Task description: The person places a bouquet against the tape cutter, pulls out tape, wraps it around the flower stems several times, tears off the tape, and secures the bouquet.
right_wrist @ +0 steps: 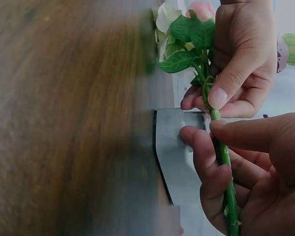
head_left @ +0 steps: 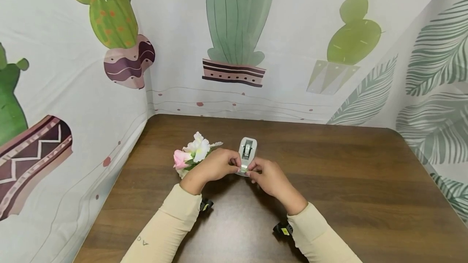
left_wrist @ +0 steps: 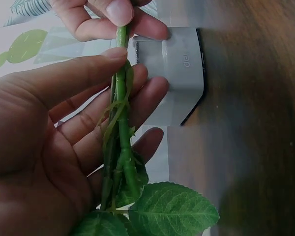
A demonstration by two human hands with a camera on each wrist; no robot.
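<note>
Green flower stems (left_wrist: 123,123) lie across both hands, close in front of a grey-white tape dispenser (head_left: 248,149). My left hand (head_left: 218,162) pinches the stems between thumb and fingers, near their leaves (left_wrist: 174,209). A short way along, my right hand (head_left: 269,177) grips the bare lower part of the stems (right_wrist: 230,196) between thumb and curled fingers. Between the two thumbs a paler band (right_wrist: 215,114) shows on the stems. At the other end, left of my left hand, are a pink rose (head_left: 180,159) and white blossoms (head_left: 198,147).
The dispenser stands on a brown wooden table (head_left: 347,182) with its tape roll (head_left: 247,149) towards the far side. Behind the table hangs a white cloth (head_left: 175,52) printed with cacti and leaves. Black wrist cameras (head_left: 282,229) sit under both cream sleeves (head_left: 310,228).
</note>
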